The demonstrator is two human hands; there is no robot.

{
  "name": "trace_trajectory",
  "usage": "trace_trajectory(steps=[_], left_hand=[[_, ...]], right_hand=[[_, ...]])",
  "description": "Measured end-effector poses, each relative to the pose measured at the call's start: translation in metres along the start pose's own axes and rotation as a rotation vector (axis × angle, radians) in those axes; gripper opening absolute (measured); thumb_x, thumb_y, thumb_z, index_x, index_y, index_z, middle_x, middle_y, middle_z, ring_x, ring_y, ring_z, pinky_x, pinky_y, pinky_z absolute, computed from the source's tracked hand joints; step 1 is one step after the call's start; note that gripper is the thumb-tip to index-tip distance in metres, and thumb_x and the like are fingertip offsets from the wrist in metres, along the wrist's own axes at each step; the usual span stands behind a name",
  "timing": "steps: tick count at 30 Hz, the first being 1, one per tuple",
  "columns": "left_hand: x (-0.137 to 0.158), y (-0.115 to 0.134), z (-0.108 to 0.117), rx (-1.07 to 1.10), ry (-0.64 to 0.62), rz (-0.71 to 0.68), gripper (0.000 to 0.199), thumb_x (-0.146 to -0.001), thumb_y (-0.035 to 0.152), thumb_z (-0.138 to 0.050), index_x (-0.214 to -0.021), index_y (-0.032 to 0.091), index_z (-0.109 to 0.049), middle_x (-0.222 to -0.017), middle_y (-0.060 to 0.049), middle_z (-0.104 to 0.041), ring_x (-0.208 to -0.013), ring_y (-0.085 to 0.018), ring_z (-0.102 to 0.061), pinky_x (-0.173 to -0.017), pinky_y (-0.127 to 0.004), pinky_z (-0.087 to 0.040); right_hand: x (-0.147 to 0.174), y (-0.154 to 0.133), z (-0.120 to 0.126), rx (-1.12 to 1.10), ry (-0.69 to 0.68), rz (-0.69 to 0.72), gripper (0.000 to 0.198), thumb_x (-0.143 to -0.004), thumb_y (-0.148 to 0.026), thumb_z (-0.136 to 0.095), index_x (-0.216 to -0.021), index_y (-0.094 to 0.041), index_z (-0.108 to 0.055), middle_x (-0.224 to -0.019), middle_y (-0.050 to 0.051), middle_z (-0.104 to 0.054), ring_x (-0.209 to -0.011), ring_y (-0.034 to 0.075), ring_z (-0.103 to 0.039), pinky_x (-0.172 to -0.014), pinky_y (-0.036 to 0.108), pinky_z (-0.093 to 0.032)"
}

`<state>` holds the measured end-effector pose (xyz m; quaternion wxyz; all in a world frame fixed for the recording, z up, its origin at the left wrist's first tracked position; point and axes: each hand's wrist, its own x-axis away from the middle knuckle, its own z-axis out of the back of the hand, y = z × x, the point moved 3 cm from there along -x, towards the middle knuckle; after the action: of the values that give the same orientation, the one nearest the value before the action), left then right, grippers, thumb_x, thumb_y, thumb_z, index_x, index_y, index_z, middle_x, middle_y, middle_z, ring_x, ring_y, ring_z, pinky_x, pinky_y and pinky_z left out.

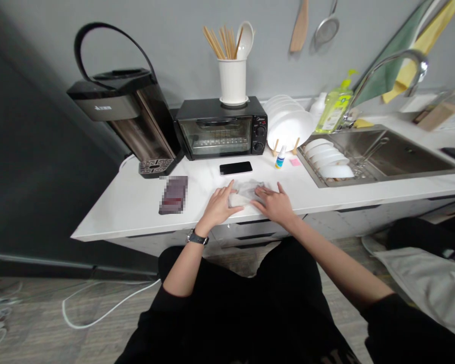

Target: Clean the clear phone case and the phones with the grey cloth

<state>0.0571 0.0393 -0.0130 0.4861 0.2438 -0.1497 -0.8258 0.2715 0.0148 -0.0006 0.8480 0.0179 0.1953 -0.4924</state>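
A thin, crumpled, translucent whitish sheet (pixel 246 192), perhaps a plastic bag, lies on the white countertop near its front edge. My left hand (pixel 219 203) rests at its left side, fingers spread and thumb along the near edge. On the right side, my right hand (pixel 275 202) lies with its fingers apart, some of them touching the sheet. Just behind the sheet is a smartphone (pixel 235 168) with a dark screen. A small white and blue bottle (pixel 280 157) stands upright beyond my right hand, beside a pink square (pixel 295 162).
A blurred dark packet (pixel 173 195) lies to the left. Behind stand a water dispenser (pixel 136 111), a toaster oven (pixel 222 134) topped by a utensil holder (pixel 233 81), and racked plates (pixel 290 126). At right, bowls (pixel 328 159) sit in the sink (pixel 398 156).
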Motion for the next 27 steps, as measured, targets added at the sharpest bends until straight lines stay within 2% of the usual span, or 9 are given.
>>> trace_trajectory(steps=[4,8,12,15,18,20,22,25,27], left_hand=[[0.002,-0.001,-0.002,-0.025,0.019,0.011,0.102,-0.087,0.051,-0.077,-0.166,0.018,-0.02,-0.143,-0.017,-0.058,-0.129,-0.035,-0.052,-0.11,-0.05,-0.044],[0.004,-0.007,-0.004,-0.065,0.07,0.032,0.092,-0.083,0.054,-0.08,-0.157,0.016,-0.039,-0.15,-0.019,-0.048,-0.142,-0.037,-0.042,-0.12,-0.053,-0.038],[0.004,-0.006,-0.003,-0.063,0.078,-0.013,0.057,-0.086,0.052,-0.079,-0.13,0.021,-0.063,-0.149,-0.014,-0.048,-0.147,-0.034,-0.037,-0.124,-0.049,-0.034],[0.0,-0.004,-0.003,-0.056,0.029,-0.017,0.065,-0.086,0.053,-0.079,-0.139,0.023,-0.058,-0.15,-0.012,-0.051,-0.144,-0.032,-0.043,-0.123,-0.051,-0.034],[-0.007,0.0,-0.002,-0.059,-0.042,0.006,0.073,-0.084,0.057,-0.079,-0.146,0.027,-0.055,-0.155,-0.013,-0.05,-0.145,-0.034,-0.043,-0.122,-0.056,-0.032],[-0.012,0.001,-0.002,-0.061,-0.065,0.024,0.067,-0.085,0.057,-0.078,-0.142,0.028,-0.06,-0.156,-0.012,-0.051,-0.146,-0.036,-0.043,-0.122,-0.059,-0.03],[-0.015,0.002,-0.001,-0.054,-0.074,0.039,0.062,-0.083,0.055,-0.08,-0.137,0.029,-0.063,-0.154,-0.011,-0.052,-0.144,-0.036,-0.046,-0.121,-0.061,-0.03],[-0.018,0.001,-0.003,-0.01,-0.06,0.051,0.063,-0.075,0.052,-0.088,-0.127,0.026,-0.063,-0.152,-0.011,-0.054,-0.145,-0.037,-0.045,-0.121,-0.064,-0.029],[-0.019,0.0,-0.006,0.105,-0.042,0.021,0.062,-0.074,0.046,-0.088,-0.124,0.025,-0.058,-0.146,-0.012,-0.059,-0.143,-0.034,-0.048,-0.12,-0.059,-0.034]], right_hand=[[0.004,-0.016,-0.009,-0.161,-0.065,0.206,0.065,-0.1,-0.061,-0.059,-0.147,-0.016,-0.059,-0.149,0.017,-0.061,-0.143,0.032,-0.055,-0.124,0.055,-0.034],[0.005,-0.016,-0.016,-0.296,-0.087,0.249,0.044,-0.104,-0.043,-0.059,-0.145,-0.027,-0.062,-0.147,0.007,-0.065,-0.138,0.023,-0.06,-0.12,0.047,-0.042],[0.012,0.009,-0.013,-0.371,-0.01,0.154,0.031,-0.108,-0.032,-0.049,-0.124,-0.029,-0.075,-0.129,0.001,-0.076,-0.123,0.019,-0.071,-0.107,0.034,-0.054],[0.017,0.017,-0.01,-0.445,-0.006,0.102,0.031,-0.107,-0.035,-0.048,-0.117,-0.028,-0.077,-0.124,0.001,-0.078,-0.117,0.021,-0.073,-0.103,0.035,-0.055],[0.011,0.023,-0.009,-0.696,0.058,-0.06,0.028,-0.1,-0.047,-0.06,-0.1,-0.025,-0.078,-0.099,0.002,-0.082,-0.091,0.023,-0.077,-0.087,0.034,-0.058],[0.004,0.03,-0.011,-0.835,0.196,-0.222,0.037,-0.095,-0.057,-0.063,-0.087,-0.022,-0.074,-0.077,0.001,-0.075,-0.071,0.02,-0.069,-0.071,0.031,-0.056],[-0.004,0.04,-0.015,-0.883,0.347,-0.356,0.049,-0.098,-0.067,-0.052,-0.083,-0.022,-0.066,-0.064,-0.002,-0.062,-0.058,0.017,-0.058,-0.059,0.028,-0.05],[-0.011,0.055,-0.019,-0.916,0.512,-0.478,0.063,-0.1,-0.077,-0.025,-0.085,-0.024,-0.056,-0.062,-0.004,-0.05,-0.053,0.016,-0.049,-0.051,0.026,-0.045],[-0.01,0.064,-0.015,-0.931,0.575,-0.508,0.068,-0.099,-0.079,-0.013,-0.087,-0.025,-0.053,-0.067,-0.002,-0.05,-0.059,0.017,-0.052,-0.054,0.027,-0.047]])
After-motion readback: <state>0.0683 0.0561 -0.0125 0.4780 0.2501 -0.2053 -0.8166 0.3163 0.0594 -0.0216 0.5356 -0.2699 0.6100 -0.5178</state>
